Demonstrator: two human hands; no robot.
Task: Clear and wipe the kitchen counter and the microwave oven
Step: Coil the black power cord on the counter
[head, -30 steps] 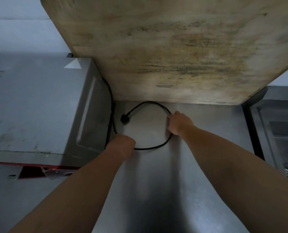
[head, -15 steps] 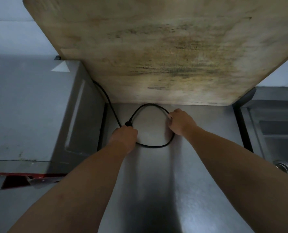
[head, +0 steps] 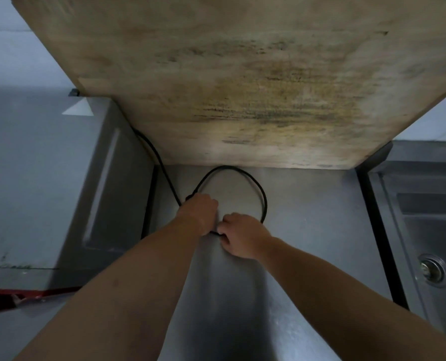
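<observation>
Two bare forearms enter from the near edge and meet over a stainless-steel counter (head: 307, 230). Right hand (head: 241, 237): fingers curled, pinching the near part of a black power cord (head: 262, 198) against the steel. Left hand (head: 199, 213): just left of the right hand and touching it, fingers folded under over the cord where its two runs cross; a dark plug tip shows at the far edge of the knuckles, but the grasp itself is hidden beneath the hand, so whether it clasps the cord cannot be told. The cord forms a loop on the counter beyond both hands, its far arc lying just short of a worn wooden cutting board (head: 242, 87); one run leaves the left hand and passes far-left into the gap behind the microwave oven (head: 47, 178). The microwave oven stands on the left, its grey top and right side panel in view, a red strip at its near lower edge. Right of the counter, a sink (head: 425, 230) with a round drain (head: 431, 269). The cutting board stands on edge at the far side of the counter, leaning toward the pale wall (head: 16, 53) and filling the upper field
</observation>
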